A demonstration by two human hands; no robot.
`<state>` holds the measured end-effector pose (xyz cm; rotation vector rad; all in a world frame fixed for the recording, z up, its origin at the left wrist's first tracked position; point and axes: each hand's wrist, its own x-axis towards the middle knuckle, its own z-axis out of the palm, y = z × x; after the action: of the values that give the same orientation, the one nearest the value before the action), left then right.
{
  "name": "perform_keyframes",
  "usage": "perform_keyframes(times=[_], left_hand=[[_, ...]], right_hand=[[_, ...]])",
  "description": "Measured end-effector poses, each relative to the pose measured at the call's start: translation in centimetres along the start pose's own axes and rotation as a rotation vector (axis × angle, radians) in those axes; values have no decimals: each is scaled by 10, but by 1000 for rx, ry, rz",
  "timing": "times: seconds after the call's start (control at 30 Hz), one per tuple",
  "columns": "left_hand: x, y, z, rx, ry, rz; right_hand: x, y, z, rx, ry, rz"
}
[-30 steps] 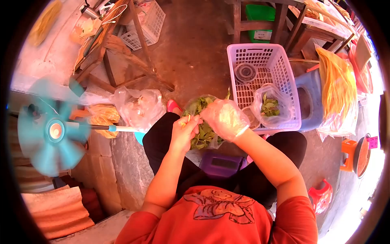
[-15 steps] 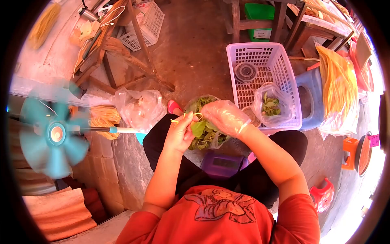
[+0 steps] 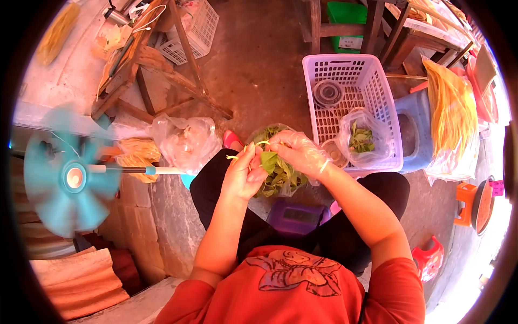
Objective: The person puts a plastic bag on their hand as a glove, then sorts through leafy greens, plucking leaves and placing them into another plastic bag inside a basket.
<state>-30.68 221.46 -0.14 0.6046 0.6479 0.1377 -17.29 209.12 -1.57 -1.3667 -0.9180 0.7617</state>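
Observation:
My bare left hand (image 3: 244, 174) is closed around a small bunch of green leaves (image 3: 268, 161), held upright above my lap. A thin yellow strip (image 3: 261, 143) loops over the top of the bunch, and one end pokes out left of my left thumb. My right hand (image 3: 297, 154), in a clear plastic glove, pinches the strip close to the leaves; its fingertips are partly hidden. Beneath both hands, an open clear bag of loose green leaves (image 3: 280, 183) rests between my knees.
At right stands a pale purple basket (image 3: 396, 135) holding a clear bag of leaf bunches (image 3: 364, 141) and a round lid (image 3: 327, 94). Yellow strips (image 3: 450, 102) hang beyond a blue stool (image 3: 415, 132). A running fan (image 3: 74, 177) is at left, a purple box (image 3: 291, 218) below.
My right hand has turned and drawn its fingers in closer to the bunch. The yellow strip now shows looped above the leaves. My left hand has shifted slightly.

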Motion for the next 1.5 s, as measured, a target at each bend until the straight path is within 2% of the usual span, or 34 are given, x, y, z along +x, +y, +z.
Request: perform_keyframes(times=[0.1, 0.2, 0.3, 0.37, 0.43, 0.5, 0.53, 0.63, 0.73, 0.83, 0.87, 0.97, 1.0, 1.1, 1.23, 1.27, 1.37, 1.4, 1.5], left_hand=[[0, -4, -6, 61, 41, 47], [-1, -2, -6, 103, 134, 133], [11, -9, -25, 62, 238, 241], [33, -22, -65, 113, 242, 182], [62, -42, -102, 389, 307, 83], [102, -87, -133, 722, 500, 200], [125, -112, -159, 785, 414, 379], [141, -123, -156, 1727, 501, 270], [142, -106, -140, 1864, 538, 78], [154, -107, -174, 1317, 449, 296], [157, -113, -190, 1124, 398, 307], [100, -74, -107, 609, 486, 158], [87, -65, -100, 480, 416, 86], [60, -56, -78, 248, 327, 168], [39, -49, -65, 231, 254, 212], [36, -46, -62, 236, 241, 214], [30, -40, -63, 249, 246, 210], [29, -37, -65, 254, 254, 207], [28, -31, -75, 576, 364, 396]], right_hand=[[-2, 0, -5, -492, 121, -173], [3, 7, -17, -485, 238, 43], [14, 41, -30, -159, 476, -7], [18, 41, -45, -108, 575, -106], [14, 22, -46, 85, 607, 141], [13, 14, -49, 276, 624, 356], [13, 19, -48, 273, 608, 339], [10, 43, -44, 245, 568, 303], [9, 62, -42, 228, 485, 289], [13, 61, -48, 103, 387, 504], [15, 65, -49, 69, 366, 512], [17, 96, -45, -35, 289, 540], [17, 113, -41, -25, 215, 534], [19, 111, -22, -107, 48, 578], [20, 106, 0, -247, 35, 417], [21, 105, 6, -214, 60, 294], [24, 94, 8, -121, -144, 441], [23, 92, 12, -167, -58, 363], [28, 57, 3, -406, -140, 501]])
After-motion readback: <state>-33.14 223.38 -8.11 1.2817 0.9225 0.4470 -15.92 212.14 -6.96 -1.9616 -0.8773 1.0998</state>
